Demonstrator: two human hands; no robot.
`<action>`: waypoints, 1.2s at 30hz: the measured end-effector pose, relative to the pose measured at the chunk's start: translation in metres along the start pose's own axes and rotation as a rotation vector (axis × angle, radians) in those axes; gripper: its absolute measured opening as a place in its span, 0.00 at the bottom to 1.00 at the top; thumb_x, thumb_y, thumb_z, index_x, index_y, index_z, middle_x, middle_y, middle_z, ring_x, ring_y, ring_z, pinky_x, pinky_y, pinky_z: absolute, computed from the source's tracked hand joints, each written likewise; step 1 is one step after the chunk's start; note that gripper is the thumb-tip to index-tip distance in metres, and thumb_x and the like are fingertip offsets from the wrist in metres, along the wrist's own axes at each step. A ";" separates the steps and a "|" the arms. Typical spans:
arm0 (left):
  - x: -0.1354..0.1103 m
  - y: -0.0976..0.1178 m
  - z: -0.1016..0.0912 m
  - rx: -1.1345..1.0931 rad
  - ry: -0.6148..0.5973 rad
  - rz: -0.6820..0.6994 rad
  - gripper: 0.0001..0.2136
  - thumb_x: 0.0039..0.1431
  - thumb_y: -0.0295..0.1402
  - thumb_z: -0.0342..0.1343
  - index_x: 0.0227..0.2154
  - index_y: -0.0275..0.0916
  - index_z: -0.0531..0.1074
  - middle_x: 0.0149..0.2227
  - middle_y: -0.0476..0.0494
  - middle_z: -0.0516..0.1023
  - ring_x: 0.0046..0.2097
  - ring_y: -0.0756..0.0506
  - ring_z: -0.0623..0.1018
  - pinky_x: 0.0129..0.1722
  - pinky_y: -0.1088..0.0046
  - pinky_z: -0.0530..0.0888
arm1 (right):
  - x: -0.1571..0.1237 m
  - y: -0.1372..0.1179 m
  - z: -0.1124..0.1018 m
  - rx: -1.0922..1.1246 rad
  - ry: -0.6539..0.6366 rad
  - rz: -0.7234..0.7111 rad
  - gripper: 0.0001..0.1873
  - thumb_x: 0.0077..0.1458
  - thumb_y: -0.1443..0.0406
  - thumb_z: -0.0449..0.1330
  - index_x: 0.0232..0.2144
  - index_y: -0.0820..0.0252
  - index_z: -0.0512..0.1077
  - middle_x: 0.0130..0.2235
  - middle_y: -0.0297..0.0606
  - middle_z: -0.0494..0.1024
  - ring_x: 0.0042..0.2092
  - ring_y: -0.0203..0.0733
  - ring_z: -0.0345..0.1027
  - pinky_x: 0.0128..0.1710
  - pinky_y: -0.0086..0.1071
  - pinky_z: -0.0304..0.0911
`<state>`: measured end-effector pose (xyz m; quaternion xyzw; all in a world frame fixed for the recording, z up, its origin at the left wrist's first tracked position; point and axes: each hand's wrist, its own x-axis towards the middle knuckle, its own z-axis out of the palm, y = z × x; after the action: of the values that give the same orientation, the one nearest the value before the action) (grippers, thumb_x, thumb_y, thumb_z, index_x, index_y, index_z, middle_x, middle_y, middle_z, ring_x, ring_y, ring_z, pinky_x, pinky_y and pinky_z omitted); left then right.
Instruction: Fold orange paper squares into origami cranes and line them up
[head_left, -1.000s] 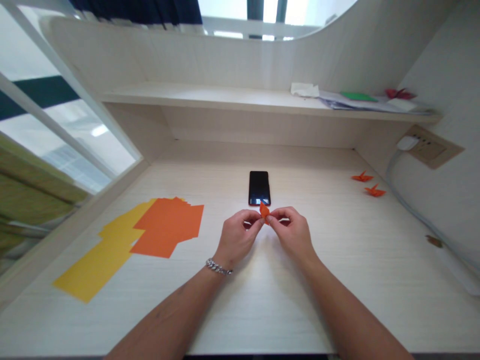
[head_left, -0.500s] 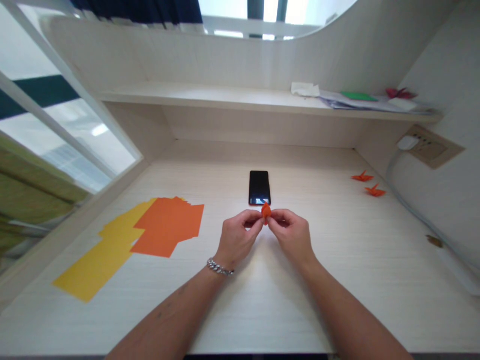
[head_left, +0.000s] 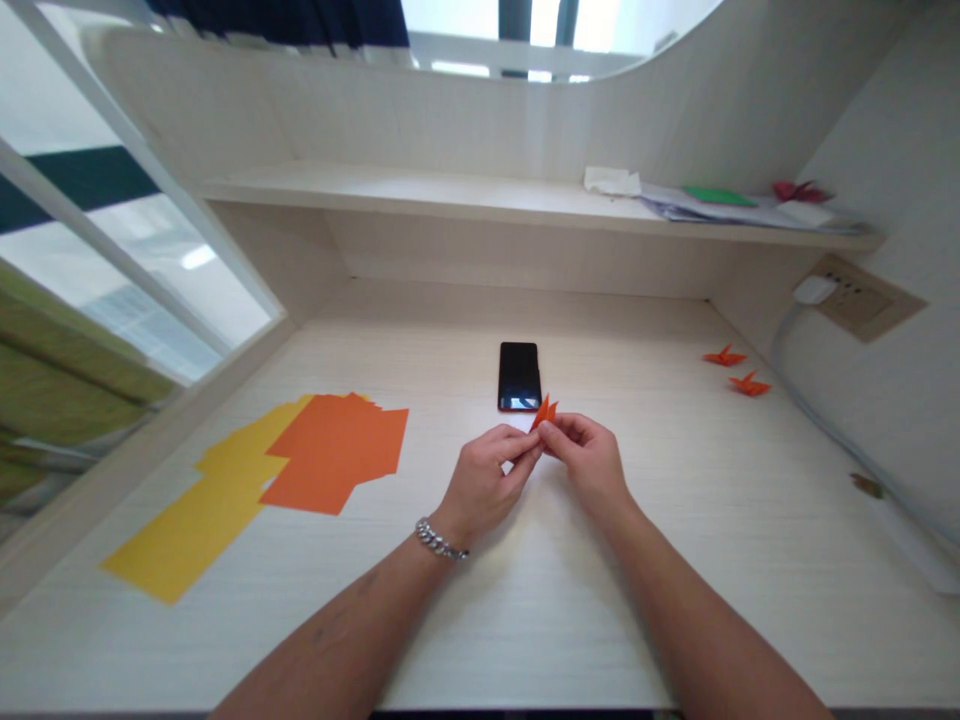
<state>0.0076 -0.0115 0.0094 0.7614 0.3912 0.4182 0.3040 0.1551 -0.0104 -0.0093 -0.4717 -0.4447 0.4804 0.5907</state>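
Observation:
Between my two hands is a small folded orange paper [head_left: 543, 412], its pointed tips sticking up above the fingers. My left hand [head_left: 491, 475], with a chain bracelet at the wrist, pinches its lower left side between thumb and fingers. On the other side my right hand [head_left: 589, 455] grips it with thumb and forefinger. The fingers cover the lower part of the folded paper. Just behind it lies a black phone [head_left: 519, 376]. Two folded orange paper cranes [head_left: 724, 356] rest at the desk's right side.
Orange paper sheets [head_left: 337, 450] overlap yellow sheets [head_left: 195, 535] on the left of the desk [head_left: 480, 640]. A shelf [head_left: 450, 195] spans the back, with papers [head_left: 757, 207] on its right. At the right wall, a white plug [head_left: 814, 290] sits in a socket, its cable trailing along the edge.
The folded orange paper has turned and now shows separate pointed tips leaning right. My left hand has shifted slightly right, its fingers now closer under the paper.

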 end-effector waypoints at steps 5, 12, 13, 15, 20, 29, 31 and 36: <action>-0.001 -0.003 0.001 -0.022 0.099 -0.076 0.09 0.55 0.36 0.58 0.36 0.39 0.76 0.31 0.44 0.78 0.31 0.48 0.76 0.32 0.73 0.73 | 0.002 0.005 -0.001 0.011 -0.012 0.006 0.13 0.49 0.57 0.64 0.31 0.63 0.74 0.31 0.39 0.78 0.32 0.40 0.71 0.36 0.36 0.69; -0.001 -0.006 0.001 -0.088 0.134 -0.108 0.08 0.56 0.35 0.57 0.36 0.39 0.77 0.35 0.44 0.80 0.35 0.48 0.78 0.36 0.72 0.75 | -0.001 0.002 0.002 0.010 -0.045 0.005 0.11 0.48 0.58 0.65 0.30 0.60 0.74 0.30 0.35 0.77 0.31 0.38 0.71 0.33 0.33 0.69; 0.000 -0.006 0.001 -0.079 0.133 -0.094 0.07 0.56 0.34 0.57 0.36 0.40 0.77 0.35 0.44 0.80 0.35 0.48 0.78 0.36 0.73 0.75 | -0.002 0.002 0.002 -0.001 -0.041 -0.008 0.10 0.48 0.59 0.64 0.30 0.60 0.74 0.30 0.35 0.77 0.30 0.38 0.71 0.32 0.33 0.69; 0.000 -0.005 0.000 -0.059 0.137 -0.064 0.06 0.57 0.33 0.57 0.35 0.40 0.77 0.35 0.44 0.79 0.36 0.48 0.78 0.36 0.73 0.75 | -0.002 0.001 0.002 -0.020 -0.027 -0.039 0.09 0.48 0.60 0.65 0.31 0.60 0.74 0.30 0.35 0.77 0.30 0.38 0.70 0.32 0.32 0.68; 0.001 -0.005 0.000 -0.042 0.151 -0.011 0.06 0.57 0.32 0.57 0.33 0.39 0.77 0.35 0.43 0.78 0.37 0.47 0.77 0.36 0.73 0.75 | -0.002 0.000 0.001 -0.029 -0.027 -0.065 0.09 0.48 0.61 0.64 0.31 0.60 0.75 0.30 0.36 0.78 0.31 0.38 0.70 0.33 0.33 0.68; -0.002 -0.005 0.002 -0.133 0.208 -0.113 0.08 0.55 0.33 0.59 0.37 0.40 0.77 0.37 0.45 0.80 0.37 0.47 0.79 0.39 0.72 0.76 | -0.003 0.001 0.004 0.009 -0.059 -0.048 0.09 0.48 0.61 0.64 0.32 0.60 0.74 0.30 0.37 0.78 0.31 0.39 0.71 0.34 0.33 0.67; -0.002 -0.005 0.003 -0.161 0.218 -0.139 0.08 0.54 0.34 0.60 0.37 0.40 0.77 0.36 0.45 0.81 0.36 0.47 0.79 0.38 0.72 0.76 | -0.003 0.001 0.005 0.015 -0.045 -0.046 0.09 0.48 0.61 0.64 0.32 0.60 0.74 0.30 0.36 0.78 0.31 0.39 0.71 0.34 0.34 0.67; 0.000 -0.010 0.004 -0.222 0.160 -0.198 0.09 0.54 0.35 0.60 0.37 0.39 0.78 0.37 0.43 0.81 0.37 0.46 0.79 0.39 0.70 0.76 | -0.002 0.006 0.003 -0.056 -0.033 -0.068 0.09 0.48 0.61 0.64 0.32 0.60 0.75 0.31 0.38 0.79 0.32 0.40 0.71 0.35 0.34 0.67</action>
<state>0.0075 -0.0072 0.0001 0.6453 0.4386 0.4859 0.3939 0.1513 -0.0110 -0.0147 -0.4644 -0.4836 0.4551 0.5860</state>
